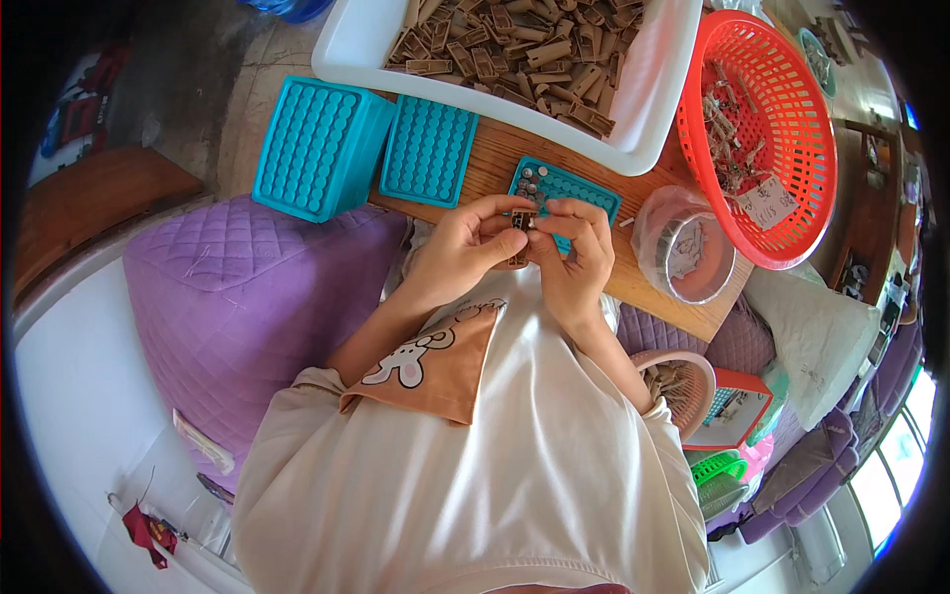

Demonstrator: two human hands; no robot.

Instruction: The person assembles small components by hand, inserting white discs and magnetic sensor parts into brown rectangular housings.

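Note:
My left hand (pixel 463 244) and my right hand (pixel 576 247) meet over the near edge of a wooden board, fingertips pinched together on one small brown rectangular part (pixel 522 222). Just beyond the fingers lies a teal tray (pixel 584 191) with round sockets, a few of them filled with small grey metal pieces (pixel 528 179). Farther back a white tub (pixel 645 99) holds several more brown parts (pixel 524 45) like the one I hold.
Two more teal socket trays (pixel 319 147) (pixel 427 150) lie at the left on the wooden board (pixel 648 282). A red mesh basket (pixel 787 74) with small parts stands at the right, a bag-covered round bowl (pixel 685 255) next to it. A purple quilted cushion (pixel 233 297) is at my left.

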